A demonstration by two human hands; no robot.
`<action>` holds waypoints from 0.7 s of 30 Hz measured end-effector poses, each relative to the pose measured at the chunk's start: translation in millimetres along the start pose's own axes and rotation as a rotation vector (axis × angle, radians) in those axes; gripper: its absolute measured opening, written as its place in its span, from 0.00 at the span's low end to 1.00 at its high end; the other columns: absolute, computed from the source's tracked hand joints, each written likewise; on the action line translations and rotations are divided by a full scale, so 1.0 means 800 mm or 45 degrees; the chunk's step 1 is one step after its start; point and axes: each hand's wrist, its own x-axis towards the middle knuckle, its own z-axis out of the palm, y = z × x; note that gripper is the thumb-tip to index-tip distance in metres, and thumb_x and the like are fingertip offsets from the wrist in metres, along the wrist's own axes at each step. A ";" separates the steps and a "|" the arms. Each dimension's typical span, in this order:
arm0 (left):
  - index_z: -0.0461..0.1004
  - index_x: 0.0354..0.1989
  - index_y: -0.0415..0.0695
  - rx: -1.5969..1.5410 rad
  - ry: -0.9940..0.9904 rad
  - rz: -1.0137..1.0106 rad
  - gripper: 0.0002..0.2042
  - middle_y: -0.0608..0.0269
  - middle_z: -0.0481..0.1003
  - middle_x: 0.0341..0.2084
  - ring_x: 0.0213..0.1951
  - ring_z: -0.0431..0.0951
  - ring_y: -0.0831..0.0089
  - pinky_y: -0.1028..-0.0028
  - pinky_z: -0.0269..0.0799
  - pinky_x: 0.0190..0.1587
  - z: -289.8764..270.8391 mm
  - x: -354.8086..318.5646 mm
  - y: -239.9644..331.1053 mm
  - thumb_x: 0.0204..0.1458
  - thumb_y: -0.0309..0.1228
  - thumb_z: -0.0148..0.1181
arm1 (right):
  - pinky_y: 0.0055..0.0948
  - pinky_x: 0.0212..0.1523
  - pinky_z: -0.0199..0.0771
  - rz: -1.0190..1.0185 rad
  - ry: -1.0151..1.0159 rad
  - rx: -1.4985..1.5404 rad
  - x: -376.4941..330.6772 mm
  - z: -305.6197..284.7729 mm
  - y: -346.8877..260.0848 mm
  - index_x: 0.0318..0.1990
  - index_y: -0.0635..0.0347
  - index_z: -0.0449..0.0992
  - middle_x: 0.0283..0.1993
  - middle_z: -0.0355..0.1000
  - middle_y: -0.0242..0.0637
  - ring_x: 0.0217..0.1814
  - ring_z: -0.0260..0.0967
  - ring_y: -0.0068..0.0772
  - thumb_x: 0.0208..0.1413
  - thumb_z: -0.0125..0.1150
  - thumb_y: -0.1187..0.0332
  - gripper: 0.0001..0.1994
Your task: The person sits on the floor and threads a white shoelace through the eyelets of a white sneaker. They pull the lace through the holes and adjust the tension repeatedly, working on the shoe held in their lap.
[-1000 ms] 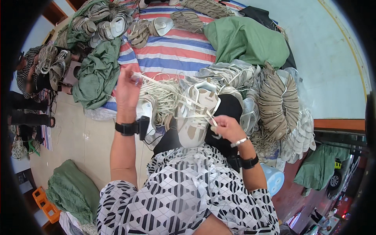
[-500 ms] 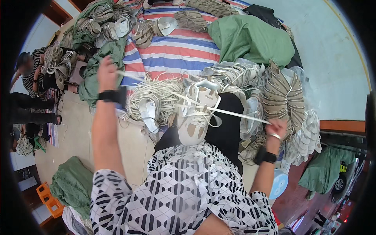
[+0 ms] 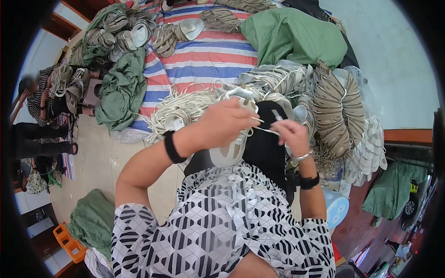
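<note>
A beige and white shoe upper (image 3: 227,156) lies across my black-trousered lap, its toe toward me. My left hand (image 3: 225,121) is over its middle, covering most of the lacing. Those fingers are pinched on a cream shoelace (image 3: 256,120), whose short end pokes out toward the right. Just right of the shoe, my right hand (image 3: 293,135) is closed on the other stretch of lace, and a small pale tip sticks up beside its fingers. The two hands are a short way apart. Beyond the shoe is a heap of cream shoelaces (image 3: 174,109).
Bundled beige uppers (image 3: 338,109) are stacked at the right, near a green sack (image 3: 296,39). A striped sheet (image 3: 204,72) covers the floor ahead. Further left are more uppers (image 3: 113,21), a green cloth (image 3: 121,90) and another seated person (image 3: 39,92). A blue stool (image 3: 336,207) stands by my right arm.
My hands were spread wide, drawing the laces out to both sides. Now both have come in over the shoe, the left moving right and nearer, the right moving left.
</note>
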 end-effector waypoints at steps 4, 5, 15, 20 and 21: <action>0.75 0.32 0.48 0.117 -0.365 0.209 0.08 0.67 0.75 0.28 0.34 0.72 0.65 0.69 0.71 0.37 0.044 0.024 -0.021 0.40 0.30 0.60 | 0.29 0.35 0.74 -0.388 -0.139 -0.449 -0.010 0.062 0.014 0.40 0.64 0.75 0.38 0.72 0.43 0.35 0.73 0.39 0.48 0.59 0.74 0.10; 0.74 0.31 0.47 0.145 -0.486 0.214 0.08 0.66 0.74 0.26 0.34 0.72 0.63 0.68 0.71 0.37 0.049 0.026 -0.030 0.41 0.31 0.60 | 0.31 0.38 0.74 -0.415 -0.152 -0.506 -0.023 0.075 0.011 0.42 0.63 0.75 0.39 0.72 0.45 0.38 0.72 0.43 0.47 0.59 0.74 0.12; 0.76 0.30 0.49 0.364 -0.451 -0.077 0.08 0.64 0.71 0.26 0.34 0.71 0.63 0.65 0.70 0.35 -0.003 -0.021 -0.055 0.39 0.31 0.62 | 0.17 0.25 0.70 -0.216 0.128 0.083 -0.038 0.052 0.003 0.42 0.63 0.77 0.40 0.76 0.36 0.28 0.71 0.18 0.55 0.56 0.75 0.09; 0.74 0.26 0.48 0.307 -0.318 0.023 0.05 0.67 0.68 0.26 0.33 0.67 0.67 0.69 0.67 0.34 0.005 -0.037 -0.024 0.37 0.29 0.59 | 0.14 0.20 0.65 -0.136 0.344 0.019 -0.012 0.033 0.007 0.42 0.63 0.77 0.32 0.74 0.30 0.21 0.66 0.13 0.56 0.55 0.75 0.08; 0.74 0.25 0.48 0.388 -0.334 0.018 0.05 0.67 0.67 0.26 0.34 0.67 0.68 0.69 0.67 0.35 0.013 -0.044 -0.028 0.37 0.29 0.59 | 0.15 0.20 0.66 -0.213 0.296 -0.074 -0.010 0.039 0.011 0.42 0.63 0.77 0.34 0.73 0.30 0.21 0.66 0.14 0.55 0.56 0.75 0.09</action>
